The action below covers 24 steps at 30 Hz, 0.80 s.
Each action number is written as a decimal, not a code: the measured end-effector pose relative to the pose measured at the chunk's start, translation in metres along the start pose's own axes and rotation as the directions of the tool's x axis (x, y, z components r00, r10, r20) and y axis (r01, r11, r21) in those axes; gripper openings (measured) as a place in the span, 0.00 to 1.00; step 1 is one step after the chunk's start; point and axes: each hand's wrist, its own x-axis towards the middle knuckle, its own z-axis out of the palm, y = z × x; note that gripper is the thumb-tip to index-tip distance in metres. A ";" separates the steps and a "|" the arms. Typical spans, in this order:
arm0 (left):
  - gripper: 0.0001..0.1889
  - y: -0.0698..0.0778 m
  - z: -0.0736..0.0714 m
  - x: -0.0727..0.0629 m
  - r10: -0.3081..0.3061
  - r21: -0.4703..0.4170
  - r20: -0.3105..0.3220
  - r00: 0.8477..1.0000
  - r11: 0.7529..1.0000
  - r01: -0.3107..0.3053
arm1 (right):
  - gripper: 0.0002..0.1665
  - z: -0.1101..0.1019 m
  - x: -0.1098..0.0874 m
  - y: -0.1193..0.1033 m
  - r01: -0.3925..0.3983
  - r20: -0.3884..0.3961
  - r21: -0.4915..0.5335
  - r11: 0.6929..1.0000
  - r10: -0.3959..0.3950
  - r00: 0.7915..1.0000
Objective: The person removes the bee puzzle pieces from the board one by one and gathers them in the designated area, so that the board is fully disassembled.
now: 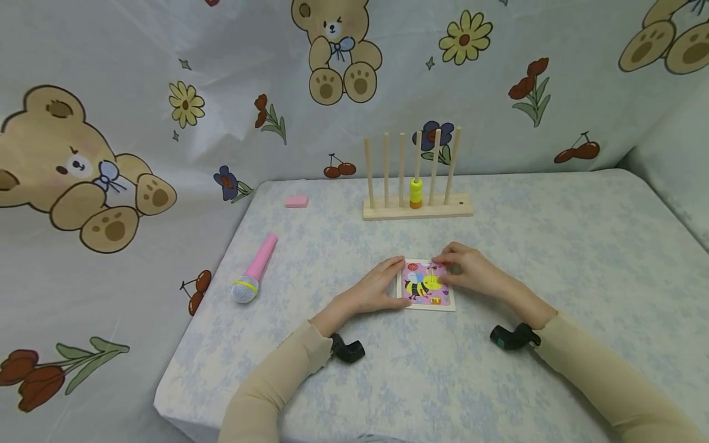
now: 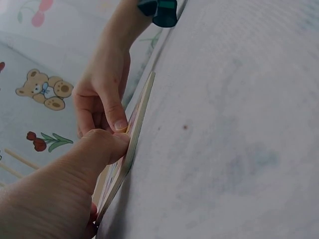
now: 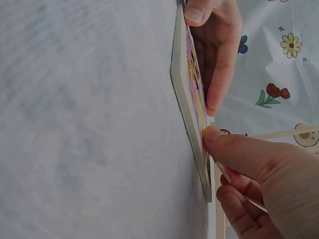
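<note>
A small square puzzle (image 1: 425, 289) with a bee picture lies in a pale frame (image 1: 455, 300) on the table. My left hand (image 1: 372, 289) grips its left side, thumb on the near edge and fingers at the far corner. At the upper right my right hand (image 1: 471, 269) pinches a pink puzzle piece (image 3: 223, 171) between thumb and fingers. This piece is tilted up from the frame in the right wrist view. The left wrist view shows the left thumb (image 2: 112, 144) pressing the frame's edge, close to the right thumb. Fingers partly cover the picture's right side.
Behind the puzzle stands a wooden peg rack (image 1: 382, 212) with yellow and orange rings (image 1: 416, 192) on one peg. To the left lie a pink toy microphone (image 1: 259, 264) and a pink block (image 1: 296, 202). A bear-print cloth (image 1: 232, 55) hangs behind the table (image 1: 221, 375).
</note>
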 end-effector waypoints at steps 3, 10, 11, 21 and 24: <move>0.48 0.000 0.000 0.000 0.000 0.004 -0.003 1.000 1.000 0.000 | 0.22 0.000 0.000 0.002 0.043 -0.011 -0.006 0.999 -0.043 0.999; 0.48 0.000 0.002 0.000 -0.002 0.007 -0.005 1.000 1.000 0.002 | 0.21 -0.002 0.002 0.002 0.075 0.017 -0.024 0.997 -0.074 0.997; 0.48 0.000 0.002 0.000 -0.002 0.007 -0.006 1.000 1.000 0.002 | 0.21 -0.002 0.003 0.001 0.075 0.027 -0.025 0.997 -0.074 0.997; 0.48 -0.002 0.004 0.000 0.006 0.013 -0.013 1.000 1.000 -0.006 | 0.22 -0.007 0.005 0.001 0.046 0.086 -0.019 0.999 -0.045 0.995; 0.48 -0.002 0.004 0.000 0.005 0.014 -0.014 1.000 1.000 -0.005 | 0.22 -0.013 0.004 0.001 0.030 0.064 -0.015 0.999 -0.029 0.998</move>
